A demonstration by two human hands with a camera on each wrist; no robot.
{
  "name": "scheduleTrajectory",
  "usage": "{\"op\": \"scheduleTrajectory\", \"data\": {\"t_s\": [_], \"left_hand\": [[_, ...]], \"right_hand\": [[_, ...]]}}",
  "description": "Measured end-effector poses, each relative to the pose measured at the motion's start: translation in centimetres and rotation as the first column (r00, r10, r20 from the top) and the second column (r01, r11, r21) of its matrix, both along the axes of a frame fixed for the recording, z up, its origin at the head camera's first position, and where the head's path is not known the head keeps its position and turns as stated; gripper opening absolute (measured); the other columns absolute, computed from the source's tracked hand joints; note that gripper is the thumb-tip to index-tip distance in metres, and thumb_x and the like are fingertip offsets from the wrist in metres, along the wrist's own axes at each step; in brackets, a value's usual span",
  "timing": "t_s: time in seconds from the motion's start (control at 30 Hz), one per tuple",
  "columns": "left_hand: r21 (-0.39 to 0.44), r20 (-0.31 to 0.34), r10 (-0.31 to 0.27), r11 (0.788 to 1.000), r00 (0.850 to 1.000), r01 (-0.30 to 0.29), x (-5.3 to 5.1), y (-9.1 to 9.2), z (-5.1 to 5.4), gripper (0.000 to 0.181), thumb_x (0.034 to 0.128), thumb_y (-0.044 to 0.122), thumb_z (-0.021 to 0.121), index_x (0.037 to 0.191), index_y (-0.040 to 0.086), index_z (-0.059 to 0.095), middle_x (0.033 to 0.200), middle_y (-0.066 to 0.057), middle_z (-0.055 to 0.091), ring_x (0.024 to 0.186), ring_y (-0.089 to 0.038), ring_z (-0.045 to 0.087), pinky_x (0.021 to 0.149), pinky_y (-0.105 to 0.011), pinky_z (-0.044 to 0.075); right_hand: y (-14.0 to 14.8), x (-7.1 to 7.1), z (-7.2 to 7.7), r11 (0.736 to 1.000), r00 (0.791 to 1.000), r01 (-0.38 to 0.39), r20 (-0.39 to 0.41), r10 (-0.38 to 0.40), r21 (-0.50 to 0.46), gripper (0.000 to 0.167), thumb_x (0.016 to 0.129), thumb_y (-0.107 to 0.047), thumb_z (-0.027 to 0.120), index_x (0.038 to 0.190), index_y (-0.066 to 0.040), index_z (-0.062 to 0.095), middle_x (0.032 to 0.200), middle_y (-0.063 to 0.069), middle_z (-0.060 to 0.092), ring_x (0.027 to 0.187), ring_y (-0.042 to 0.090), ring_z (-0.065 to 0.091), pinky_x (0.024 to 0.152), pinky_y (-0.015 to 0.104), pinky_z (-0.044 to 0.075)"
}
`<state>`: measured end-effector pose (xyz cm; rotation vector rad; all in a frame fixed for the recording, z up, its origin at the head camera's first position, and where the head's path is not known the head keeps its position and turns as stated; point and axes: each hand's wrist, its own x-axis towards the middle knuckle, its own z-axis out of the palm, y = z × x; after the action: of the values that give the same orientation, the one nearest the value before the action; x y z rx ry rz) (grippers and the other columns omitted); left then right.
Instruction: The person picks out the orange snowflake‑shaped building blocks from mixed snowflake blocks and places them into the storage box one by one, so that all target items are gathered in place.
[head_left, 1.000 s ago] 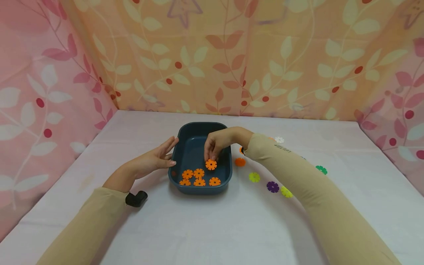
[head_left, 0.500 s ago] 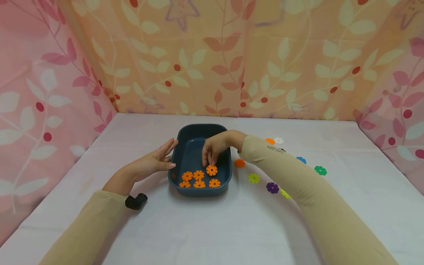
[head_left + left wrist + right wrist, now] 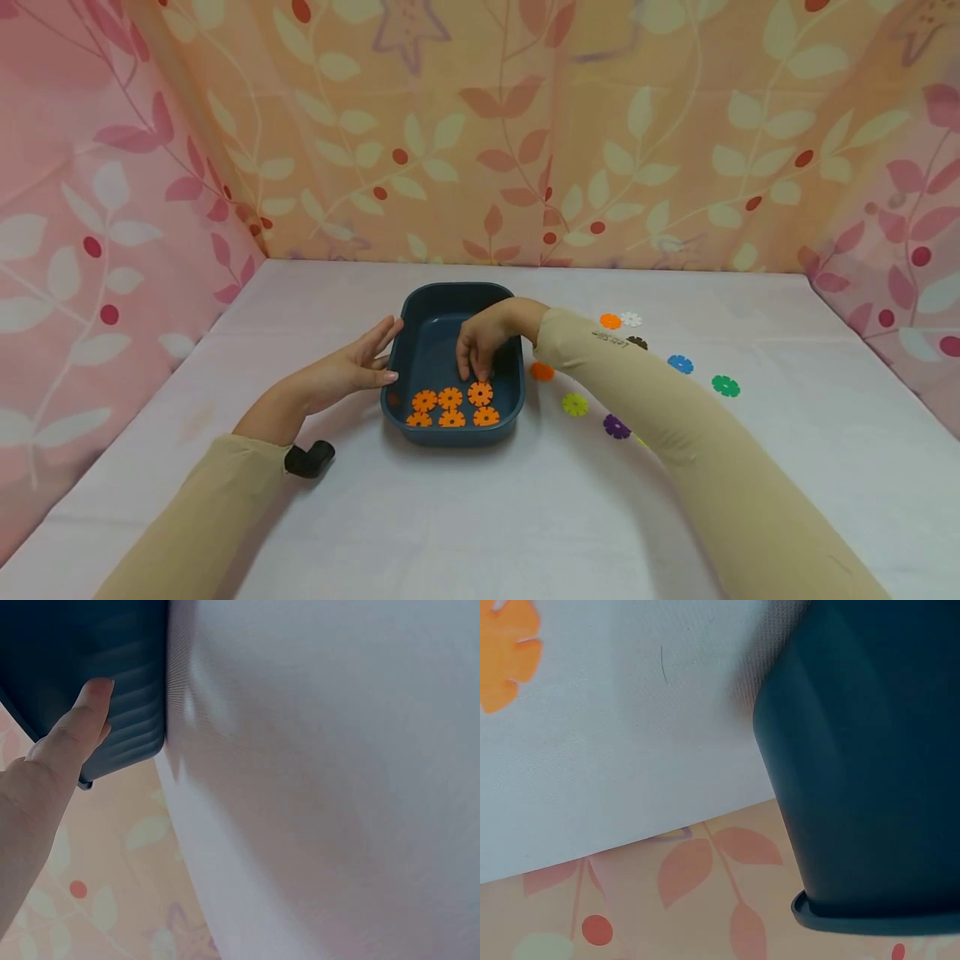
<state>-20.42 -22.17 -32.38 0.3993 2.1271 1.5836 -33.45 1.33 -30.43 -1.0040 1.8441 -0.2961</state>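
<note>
A dark blue rectangular tub [image 3: 431,342] stands on the white-covered table, with several orange snowflake-shaped plastic discs [image 3: 424,401] grouped at its near end. Inside the tub, my right hand [image 3: 487,337] has its fingers pointing down and pinches the far edge of one orange snowflake disc [image 3: 480,394]; its fingertips are partly hidden. On the outer left side, my left hand [image 3: 348,362] rests against the tub with thumb and fingers extended. The left wrist view shows a finger [image 3: 75,731] along the tub's ribbed wall [image 3: 131,712].
Right of the tub lie more snowflake discs: orange [image 3: 542,372], yellow-green [image 3: 575,405], purple [image 3: 617,427], blue [image 3: 681,364], green [image 3: 726,386], white [image 3: 631,319] and dark brown [image 3: 637,342]. The right sleeve [image 3: 660,400] passes over some. Leaf-patterned cloth [image 3: 525,125] closes off the back.
My right hand has moved slightly toward the near end of the tub, bringing its orange disc down beside the others. The left hand has stayed against the tub's side.
</note>
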Motion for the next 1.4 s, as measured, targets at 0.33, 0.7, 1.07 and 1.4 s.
{"op": "scheduleTrajectory", "data": {"t_s": [0.33,0.7,1.07,1.4], "left_hand": [[-0.003,-0.006,-0.019,1.000,1.000,0.019,-0.2,0.3,0.1,0.092,0.0979,0.001,0.052,0.153,0.015,-0.019,0.162,-0.004,-0.013,0.145,-0.043,-0.002,0.112,-0.059,0.015],[-0.004,-0.006,-0.021,1.000,1.000,0.021,-0.3,0.1,0.1,0.092,0.0979,0.001,0.053,0.154,0.018,-0.019,0.162,-0.002,-0.013,0.144,-0.043,-0.004,0.112,-0.059,0.014],[-0.015,-0.018,-0.015,1.000,1.000,0.015,-0.1,-0.2,0.1,0.091,0.0986,0.002,0.053,0.154,0.017,-0.019,0.162,-0.003,-0.013,0.144,-0.044,-0.004,0.111,-0.059,0.015],[-0.013,-0.015,-0.014,1.000,1.000,0.014,0.0,-0.1,0.1,0.091,0.0985,0.002,0.053,0.154,0.016,-0.019,0.162,-0.004,-0.013,0.144,-0.044,-0.004,0.111,-0.060,0.014]], "right_hand": [[1.4,0.2,1.0,0.988,0.998,0.040,-0.043,-0.047,-0.150,0.028,0.089,0.003,0.066,0.116,-0.002,0.067,0.080,0.005,0.070,0.077,0.015,0.066,0.080,0.030,0.054],[6.5,1.7,4.0,0.824,0.941,0.266,-0.048,-0.334,-0.500,0.029,0.091,-0.008,0.067,0.119,0.002,0.065,0.094,0.009,0.062,0.091,0.028,0.060,0.084,0.034,0.052],[12.8,2.9,0.6,0.619,0.788,0.499,0.019,-0.616,-0.606,0.030,0.093,-0.009,0.066,0.116,0.009,0.059,0.097,0.009,0.064,0.098,0.042,0.056,0.089,0.044,0.051],[14.8,2.8,-2.7,0.740,0.816,0.491,-0.055,-0.576,-0.459,0.036,0.087,-0.007,0.072,0.121,0.000,0.061,0.092,0.011,0.055,0.080,0.023,0.057,0.070,0.027,0.053]]}}
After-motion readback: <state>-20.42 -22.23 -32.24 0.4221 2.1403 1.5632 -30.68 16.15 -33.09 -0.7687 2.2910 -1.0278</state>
